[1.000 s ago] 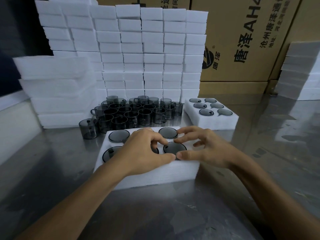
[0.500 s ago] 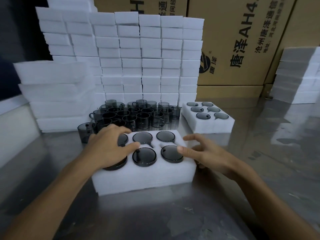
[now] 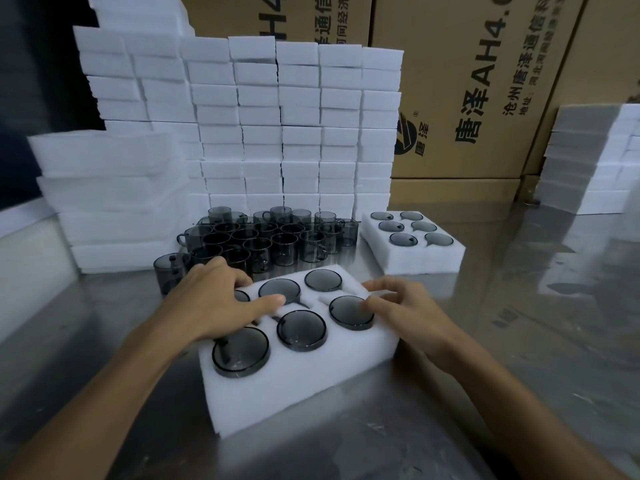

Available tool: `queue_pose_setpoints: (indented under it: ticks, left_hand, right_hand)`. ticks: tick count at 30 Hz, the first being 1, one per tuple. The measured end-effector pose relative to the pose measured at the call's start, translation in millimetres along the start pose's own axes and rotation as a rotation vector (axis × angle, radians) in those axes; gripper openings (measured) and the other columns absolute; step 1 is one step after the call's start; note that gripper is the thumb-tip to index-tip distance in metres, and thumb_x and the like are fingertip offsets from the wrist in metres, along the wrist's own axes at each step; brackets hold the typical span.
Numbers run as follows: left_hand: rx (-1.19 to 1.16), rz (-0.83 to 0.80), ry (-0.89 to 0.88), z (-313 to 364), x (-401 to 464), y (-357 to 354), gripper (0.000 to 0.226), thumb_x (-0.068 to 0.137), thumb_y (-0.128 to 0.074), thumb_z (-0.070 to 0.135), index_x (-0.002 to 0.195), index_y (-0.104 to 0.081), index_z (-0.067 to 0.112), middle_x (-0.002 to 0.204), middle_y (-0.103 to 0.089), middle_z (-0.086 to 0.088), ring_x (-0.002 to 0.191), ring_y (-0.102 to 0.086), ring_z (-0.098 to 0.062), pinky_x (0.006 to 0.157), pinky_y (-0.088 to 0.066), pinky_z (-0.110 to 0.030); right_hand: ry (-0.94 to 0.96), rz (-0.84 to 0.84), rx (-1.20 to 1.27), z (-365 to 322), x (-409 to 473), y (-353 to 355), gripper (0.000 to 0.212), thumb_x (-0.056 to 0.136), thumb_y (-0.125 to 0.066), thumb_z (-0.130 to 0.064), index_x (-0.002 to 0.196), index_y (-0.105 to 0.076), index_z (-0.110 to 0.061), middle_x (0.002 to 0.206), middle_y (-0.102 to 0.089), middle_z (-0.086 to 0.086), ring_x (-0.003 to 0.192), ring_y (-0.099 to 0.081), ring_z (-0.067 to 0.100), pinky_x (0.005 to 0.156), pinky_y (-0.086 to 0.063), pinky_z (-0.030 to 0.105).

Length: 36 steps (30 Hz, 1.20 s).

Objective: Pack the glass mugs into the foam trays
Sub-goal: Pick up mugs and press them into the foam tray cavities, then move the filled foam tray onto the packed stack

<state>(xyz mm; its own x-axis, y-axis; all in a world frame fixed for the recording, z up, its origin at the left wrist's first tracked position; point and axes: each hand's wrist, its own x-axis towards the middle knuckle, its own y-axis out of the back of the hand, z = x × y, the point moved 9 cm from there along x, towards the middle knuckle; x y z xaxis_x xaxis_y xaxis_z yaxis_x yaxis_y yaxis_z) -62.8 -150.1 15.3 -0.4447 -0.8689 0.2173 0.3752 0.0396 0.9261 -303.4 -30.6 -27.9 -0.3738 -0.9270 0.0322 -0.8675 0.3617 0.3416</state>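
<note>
The near foam tray (image 3: pixel 298 386) sits on the shiny table (image 3: pixel 519 341) with dark glass mugs (image 3: pixel 301 330) in its holes. The left hand (image 3: pixel 214 303) lies flat on it – fingers spread, holding nothing. The right hand (image 3: pixel 405 306) (fingers loosely bent) touches one mug's (image 3: pixel 349 312) rim. More loose mugs (image 3: pixel 270 237) wait behind.

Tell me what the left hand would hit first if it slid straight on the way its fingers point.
Likely the far-middle mug in the near foam tray: the left hand points right across it. Depth is hard to judge.
</note>
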Motion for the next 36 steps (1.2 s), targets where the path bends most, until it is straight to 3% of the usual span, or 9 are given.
queue_pose_setpoints:
  ticks: [3, 6, 12, 16, 20, 24, 28, 32, 36]
  left_hand:
    - [-0.115, 0.044, -0.006, -0.4, 5.7, 5.3, 0.061, 0.059, -0.057, 0.083, 0.065, -0.062, 0.023, 0.062, -0.06, 0.01, 0.065, -0.058, -0.01, 0.064, -0.045, -0.03]
    - [-0.442, -0.219, 0.009, 0.2, 6.1, -14.8, 0.058, 0.055, -0.076, 0.072, 0.057, -0.05, 0.021, 0.054, -0.05, 0.009, 0.052, -0.046, -0.008, 0.056, -0.038, -0.025]
    - [-0.862, -0.517, 0.148, 8.4, -9.3, -54.2, 0.055, 0.051, -0.088, 0.042, 0.092, -0.066, 0.012, 0.087, -0.074, -0.01, 0.073, -0.07, -0.024, 0.062, -0.055, -0.034]
    - [-0.88, -0.396, 0.168, 10.3, -2.1, -54.9, 0.029, 0.045, -0.075, 0.032, 0.066, -0.066, 0.013, 0.071, -0.066, -0.01, 0.064, -0.061, -0.023, 0.062, -0.046, -0.029]
    - [-0.946, -0.252, 0.239, 4.8, 3.3, -48.7, 0.01, 0.052, -0.069, 0.027, 0.051, -0.064, 0.019, 0.06, -0.062, -0.005, 0.055, -0.056, -0.019, 0.057, -0.042, -0.025]
    - [-1.126, -0.029, 0.361, -3.8, 6.1, -38.7, 0.008, 0.067, -0.071, 0.024, 0.071, -0.069, 0.017, 0.068, -0.069, -0.009, 0.058, -0.06, -0.023, 0.06, -0.046, -0.029]
    - [-1.252, 0.121, 0.377, -4.0, 4.1, -34.7, 0.031, 0.071, -0.074, 0.035, 0.094, -0.064, 0.017, 0.084, -0.073, -0.007, 0.068, -0.068, -0.023, 0.058, -0.054, -0.034]
    - [-1.309, 0.137, 0.305, 7.0, 1.4, -40.1, 0.032, 0.08, -0.075, 0.044, 0.1, -0.065, 0.021, 0.079, -0.076, 0.001, 0.065, -0.072, -0.013, 0.05, -0.052, -0.025]
    - [-1.454, 0.025, 0.145, 31.8, 6.7, -44.0, 0.03, 0.091, -0.062, 0.043, 0.107, -0.069, 0.019, 0.092, -0.076, -0.007, 0.078, -0.072, -0.023, 0.066, -0.058, -0.037]
  right_hand:
    - [0.06, 0.066, 0.02, -7.8, -0.5, 6.1, 0.014, 0.086, -0.065, -0.013, 0.095, -0.074, -0.02, 0.086, -0.078, 0.003, 0.082, -0.072, 0.017, 0.084, -0.056, 0.039]
    - [0.123, 0.08, 0.114, -15.3, -0.4, 13.1, 0.016, 0.086, -0.066, -0.007, 0.094, -0.075, -0.017, 0.084, -0.078, 0.003, 0.077, -0.072, 0.011, 0.074, -0.057, 0.026]
    - [0.141, 0.061, 0.232, -13.6, 1.2, 15.4, 0.017, 0.086, -0.07, -0.001, 0.099, -0.073, -0.011, 0.084, -0.078, 0.008, 0.073, -0.071, 0.011, 0.064, -0.052, 0.016]
    - [0.102, 0.091, 0.318, -8.5, 2.8, 15.9, 0.019, 0.083, -0.075, -0.005, 0.102, -0.072, -0.01, 0.087, -0.077, 0.009, 0.072, -0.07, 0.011, 0.06, -0.051, 0.017]
    - [0.034, 0.1, 0.402, -6.9, 2.0, 14.8, 0.029, 0.085, -0.075, -0.035, 0.11, -0.069, -0.02, 0.105, -0.075, 0.006, 0.084, -0.07, 0.014, 0.072, -0.053, 0.029]
    - [-0.122, -0.195, 0.522, -1.6, -5.2, -11.1, 0.073, 0.071, -0.075, -0.062, 0.133, -0.055, -0.028, 0.128, -0.065, 0.014, 0.104, -0.068, 0.034, 0.082, -0.058, 0.047]
    - [-0.088, -0.552, 0.561, -18.6, -23.0, -33.6, 0.064, 0.078, -0.066, -0.065, 0.131, -0.064, -0.027, 0.131, -0.066, 0.007, 0.112, -0.067, 0.027, 0.08, -0.06, 0.043]
    - [-0.068, -0.329, 0.562, -10.3, -11.1, -16.9, 0.047, 0.077, -0.074, -0.037, 0.121, -0.066, -0.023, 0.113, -0.07, 0.009, 0.083, -0.069, 0.023, 0.058, -0.057, 0.034]
    - [-0.061, -0.17, 0.72, -5.7, -3.4, 4.4, 0.042, 0.075, -0.071, -0.025, 0.115, -0.067, -0.013, 0.099, -0.07, 0.012, 0.069, -0.066, 0.021, 0.051, -0.052, 0.031]
